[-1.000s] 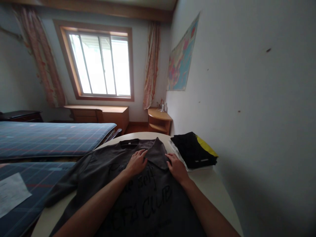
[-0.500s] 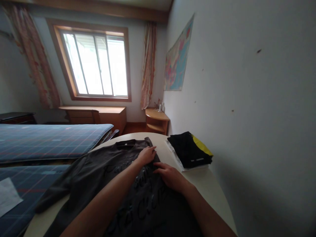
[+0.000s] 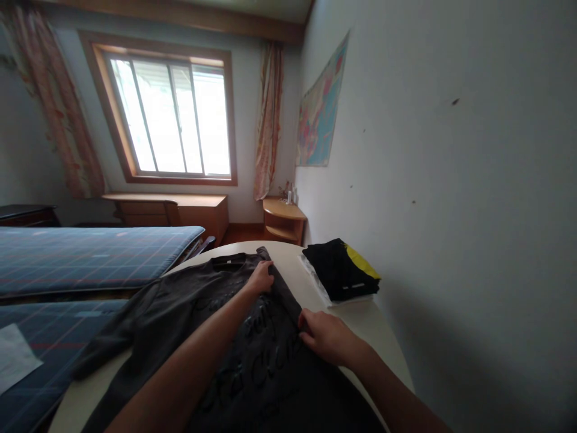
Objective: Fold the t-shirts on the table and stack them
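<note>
**Right hand pinches, left hand rests on the dark grey shirt**

Our right hand [image 3: 327,334] is drawn in narrow, its fingers curled together on the right border of the dark grey shirt [image 3: 279,385]. Our left hand [image 3: 260,276] lies on the cloth just below the shoulder, index finger stretched out along the same border; we cannot tell whether it grips any fabric. Between our hands that border runs nearly straight.

The shirt lies printed side up across the round table [image 3: 287,264], collar [image 3: 228,263] near the far edge, one sleeve [image 3: 108,343] spread out to the left edge, and the body running down toward the near edge and out of view. Dark lettering [image 3: 265,370] crosses its front.

Near the table's right edge, apart from the shirt, we have a stack of folded black-and-yellow clothing [image 3: 340,270], with something white under it.

Past the left edge we see two plaid mattresses [image 3: 99,258], a sheet of paper [image 3: 18,355] on the nearer one. Beyond the far edge stand a desk [image 3: 202,210] and a corner shelf [image 3: 283,209].
</note>
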`<action>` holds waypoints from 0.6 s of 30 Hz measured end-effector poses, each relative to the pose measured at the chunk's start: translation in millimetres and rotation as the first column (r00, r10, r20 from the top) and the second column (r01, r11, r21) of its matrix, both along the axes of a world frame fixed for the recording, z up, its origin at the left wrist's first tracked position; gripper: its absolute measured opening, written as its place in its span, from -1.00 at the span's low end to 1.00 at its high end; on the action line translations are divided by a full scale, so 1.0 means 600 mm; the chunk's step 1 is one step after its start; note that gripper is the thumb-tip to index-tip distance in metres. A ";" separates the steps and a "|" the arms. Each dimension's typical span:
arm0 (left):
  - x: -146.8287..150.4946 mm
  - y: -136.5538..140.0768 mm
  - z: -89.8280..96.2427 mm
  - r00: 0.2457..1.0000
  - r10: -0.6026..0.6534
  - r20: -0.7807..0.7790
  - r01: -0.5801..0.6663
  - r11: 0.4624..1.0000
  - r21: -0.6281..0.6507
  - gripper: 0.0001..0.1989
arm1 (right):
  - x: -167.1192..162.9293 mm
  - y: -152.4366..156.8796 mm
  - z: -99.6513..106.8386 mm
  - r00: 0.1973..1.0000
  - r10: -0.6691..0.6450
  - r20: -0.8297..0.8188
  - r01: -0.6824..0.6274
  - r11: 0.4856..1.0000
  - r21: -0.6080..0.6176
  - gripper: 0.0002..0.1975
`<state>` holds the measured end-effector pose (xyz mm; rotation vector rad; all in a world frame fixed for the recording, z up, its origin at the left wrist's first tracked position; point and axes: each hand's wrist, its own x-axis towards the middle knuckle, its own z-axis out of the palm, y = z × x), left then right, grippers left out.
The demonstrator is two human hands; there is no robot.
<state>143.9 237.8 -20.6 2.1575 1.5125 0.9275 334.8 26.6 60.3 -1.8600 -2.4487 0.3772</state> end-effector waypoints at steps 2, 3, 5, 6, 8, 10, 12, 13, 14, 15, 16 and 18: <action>-0.014 0.001 0.005 0.999 -0.011 0.030 0.011 1.000 0.000 -0.35 | -0.008 -0.006 0.001 0.993 -0.073 0.089 0.073 0.997 0.009 -0.59; -0.021 0.000 0.007 0.999 -0.016 0.043 0.016 1.000 -0.002 -0.34 | -0.012 -0.008 -0.001 0.985 -0.098 0.139 0.098 0.995 0.008 -0.56; -0.036 -0.003 0.008 0.997 -0.024 0.069 0.025 1.000 -0.007 -0.31 | -0.016 -0.010 -0.007 0.971 -0.103 0.217 0.107 0.994 -0.006 -0.63; -0.042 -0.004 0.007 0.996 -0.026 0.081 0.026 1.000 -0.010 -0.30 | -0.017 -0.012 -0.009 0.967 -0.095 0.236 0.100 0.995 -0.012 -0.68; -0.055 -0.006 0.007 0.994 -0.022 0.103 0.024 1.000 -0.015 -0.28 | -0.021 -0.016 -0.005 0.973 -0.077 0.216 0.081 0.997 -0.010 -0.73; -0.069 -0.007 0.008 0.992 -0.012 0.122 0.015 1.000 -0.019 -0.27 | -0.029 -0.023 0.010 0.990 -0.054 0.130 0.054 0.999 0.006 -0.73; -0.085 -0.004 0.011 0.991 0.008 0.135 -0.005 1.000 -0.022 -0.28 | -0.044 -0.031 0.028 1.000 -0.016 -0.007 0.016 1.000 0.019 -0.73; -0.095 -0.003 0.013 0.990 0.024 0.138 -0.020 0.999 -0.025 -0.29 | -0.052 -0.036 0.036 0.996 0.013 -0.090 -0.012 1.000 0.021 -0.72; -0.106 -0.002 0.015 0.989 0.045 0.139 -0.041 0.999 -0.028 -0.31 | -0.062 -0.040 0.040 0.983 0.051 -0.178 -0.050 0.999 0.013 -0.72; -0.117 -0.002 0.015 0.988 0.071 0.137 -0.067 0.997 -0.033 -0.34 | -0.071 -0.044 0.041 0.961 0.093 -0.260 -0.098 0.995 -0.009 -0.69; -0.128 -0.003 0.014 0.986 0.100 0.132 -0.096 0.995 -0.039 -0.38 | -0.080 -0.048 0.039 0.936 0.134 -0.325 -0.156 0.987 -0.045 -0.64; -0.150 -0.008 0.007 0.982 0.154 0.107 -0.149 0.987 -0.055 -0.45 | -0.095 -0.056 0.025 0.910 0.197 -0.364 -0.263 0.954 -0.141 -0.45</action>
